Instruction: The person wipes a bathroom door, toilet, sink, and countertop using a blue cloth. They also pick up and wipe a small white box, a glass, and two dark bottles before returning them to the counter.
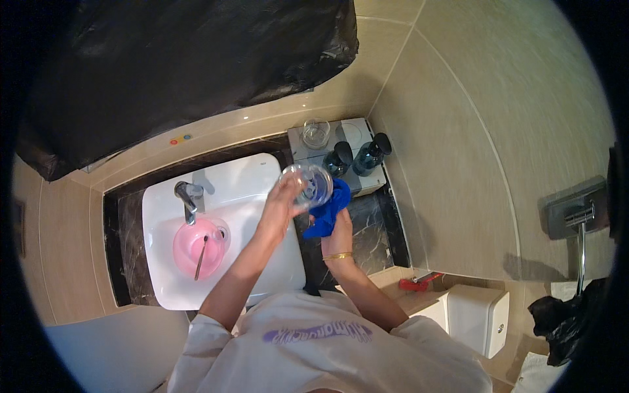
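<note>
My left hand [285,199] grips a clear glass cup [318,185] by its side, tilted so that its round rim faces up towards me. A blue cloth [325,216] is bunched in my right hand [340,230], just right of and below the cup. The cup overlaps the cloth's upper edge; I cannot tell whether they touch. Both hands are above the right edge of the white washbasin [260,196]. In the basin lies a pink bowl [189,250], with a slim brush [200,260] resting across it. A small clear round item [224,234] sits at the bowl's right side.
A chrome faucet [185,199] overhangs the bowl. On a grey-and-white box [307,156] stand another clear glass [316,132] and two dark teal pump bottles [369,158]. Black plastic sheeting [196,59] covers the upper wall. A white toilet tank [476,314] is at lower right.
</note>
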Action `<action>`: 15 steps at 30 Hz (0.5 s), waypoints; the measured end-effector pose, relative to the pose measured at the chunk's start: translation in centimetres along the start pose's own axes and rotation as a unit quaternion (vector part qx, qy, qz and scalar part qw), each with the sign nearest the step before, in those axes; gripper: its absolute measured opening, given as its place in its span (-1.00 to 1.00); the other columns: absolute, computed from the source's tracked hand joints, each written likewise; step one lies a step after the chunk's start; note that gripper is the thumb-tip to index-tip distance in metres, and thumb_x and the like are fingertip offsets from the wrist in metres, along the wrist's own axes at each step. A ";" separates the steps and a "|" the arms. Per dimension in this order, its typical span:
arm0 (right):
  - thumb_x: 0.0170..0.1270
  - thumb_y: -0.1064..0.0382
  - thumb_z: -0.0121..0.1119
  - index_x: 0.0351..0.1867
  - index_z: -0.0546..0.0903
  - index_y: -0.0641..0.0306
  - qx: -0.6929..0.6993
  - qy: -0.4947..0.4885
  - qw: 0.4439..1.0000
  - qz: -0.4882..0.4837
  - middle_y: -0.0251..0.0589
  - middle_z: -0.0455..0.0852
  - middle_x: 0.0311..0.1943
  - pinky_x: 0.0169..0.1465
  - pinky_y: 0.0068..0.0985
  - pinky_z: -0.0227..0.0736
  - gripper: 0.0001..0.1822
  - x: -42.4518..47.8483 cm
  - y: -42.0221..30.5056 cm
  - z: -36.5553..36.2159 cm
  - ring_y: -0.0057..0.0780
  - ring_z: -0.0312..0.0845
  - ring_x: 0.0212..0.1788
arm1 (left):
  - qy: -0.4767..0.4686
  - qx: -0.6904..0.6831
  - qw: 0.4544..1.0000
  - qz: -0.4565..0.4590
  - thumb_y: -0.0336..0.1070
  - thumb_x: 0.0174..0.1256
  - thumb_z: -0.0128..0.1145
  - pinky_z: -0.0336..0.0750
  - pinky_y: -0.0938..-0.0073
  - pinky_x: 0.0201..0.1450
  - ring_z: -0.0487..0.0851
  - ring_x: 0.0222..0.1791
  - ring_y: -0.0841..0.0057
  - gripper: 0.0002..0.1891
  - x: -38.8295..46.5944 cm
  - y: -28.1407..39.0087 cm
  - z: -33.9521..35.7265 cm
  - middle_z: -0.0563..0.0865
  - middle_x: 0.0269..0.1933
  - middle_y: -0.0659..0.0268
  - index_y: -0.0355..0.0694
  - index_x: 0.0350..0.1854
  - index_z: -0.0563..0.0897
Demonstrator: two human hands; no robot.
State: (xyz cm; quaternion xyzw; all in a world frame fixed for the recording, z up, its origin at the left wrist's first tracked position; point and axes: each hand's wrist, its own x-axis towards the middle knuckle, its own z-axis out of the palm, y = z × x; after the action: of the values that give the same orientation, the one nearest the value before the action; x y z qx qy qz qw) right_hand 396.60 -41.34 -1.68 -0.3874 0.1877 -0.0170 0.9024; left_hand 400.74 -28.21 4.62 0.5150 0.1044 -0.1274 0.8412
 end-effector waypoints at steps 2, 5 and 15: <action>0.58 0.11 -0.19 0.22 0.45 0.22 0.006 -0.007 1.000 0.006 -0.23 0.66 -0.03 -0.07 -0.42 0.57 -0.64 0.3 -0.3 0.3 -0.41 0.62 -0.13 | -0.002 0.031 0.999 0.031 -0.09 0.55 -0.09 0.49 0.05 0.18 0.32 0.43 0.30 -0.54 4.0 1.6 0.9 0.37 0.40 0.26 -0.12 0.39 0.35; 0.58 0.11 -0.21 0.23 0.44 0.21 0.002 -0.004 1.000 0.008 -0.21 0.65 -0.03 -0.10 -0.40 0.57 -0.63 1.2 -0.8 -0.5 -0.39 0.61 -0.13 | -0.045 0.091 0.994 0.041 -0.05 0.56 -0.12 0.38 0.01 0.27 0.29 0.43 0.32 -0.52 10.0 4.8 4.6 0.34 0.42 0.25 -0.08 0.43 0.32; 0.56 0.15 -0.22 0.27 0.39 0.21 -0.008 0.072 0.997 0.038 -0.12 0.61 0.10 -0.05 -0.26 0.63 -0.62 3.0 1.2 -5.9 -0.26 0.60 0.02 | 0.048 0.272 0.960 -0.041 -0.13 0.49 -0.10 0.64 0.17 -0.09 0.61 0.06 0.15 -0.58 27.7 -2.4 11.8 0.57 0.22 0.07 -0.12 0.31 0.47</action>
State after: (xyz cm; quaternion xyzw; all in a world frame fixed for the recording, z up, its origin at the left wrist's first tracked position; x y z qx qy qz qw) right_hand 397.13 -45.14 -7.19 -0.3854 0.2671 -0.0090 0.8832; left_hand 426.71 -42.74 -0.67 0.7250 0.1269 -0.1607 0.6576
